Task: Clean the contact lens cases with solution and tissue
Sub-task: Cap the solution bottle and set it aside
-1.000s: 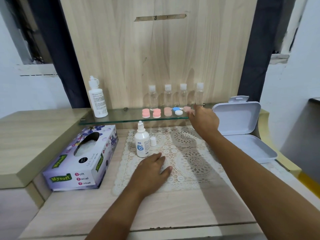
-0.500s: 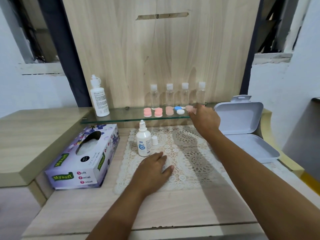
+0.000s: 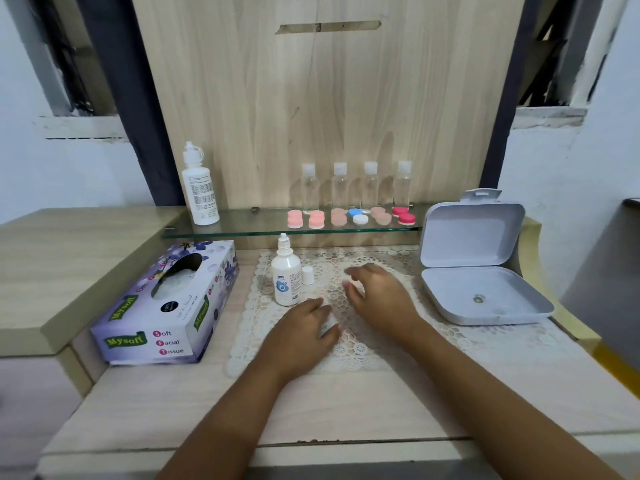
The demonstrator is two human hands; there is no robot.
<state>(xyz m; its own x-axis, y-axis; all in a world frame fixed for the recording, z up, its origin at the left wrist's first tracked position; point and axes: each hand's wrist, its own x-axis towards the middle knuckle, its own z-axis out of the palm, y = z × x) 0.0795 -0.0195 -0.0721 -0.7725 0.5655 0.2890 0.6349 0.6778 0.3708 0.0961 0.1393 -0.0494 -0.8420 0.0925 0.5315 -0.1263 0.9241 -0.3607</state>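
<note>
Several contact lens cases stand in a row on the glass shelf [image 3: 242, 230]: pink ones [image 3: 295, 218], a blue and white one [image 3: 356, 216], and a red one [image 3: 403, 214] at the right end. The small solution bottle [image 3: 285, 275] stands on the lace mat [image 3: 346, 355] with its white cap [image 3: 307, 275] beside it. The tissue box [image 3: 166, 306] lies to the left. My left hand [image 3: 304, 327] rests flat on the mat, just in front of the bottle. My right hand [image 3: 377, 296] hovers over the mat beside it, blurred, fingers loosely spread, holding nothing visible.
An open white plastic box [image 3: 478, 271] sits at the right, lid up. A tall white bottle [image 3: 199, 188] and several small clear bottles [image 3: 339, 188] stand on the shelf against the wooden back panel. A raised wooden ledge [image 3: 52, 271] borders the left side.
My right hand has pulled back from the right end of the shelf down to the mat. The red case there is now uncovered. My left hand has stayed put.
</note>
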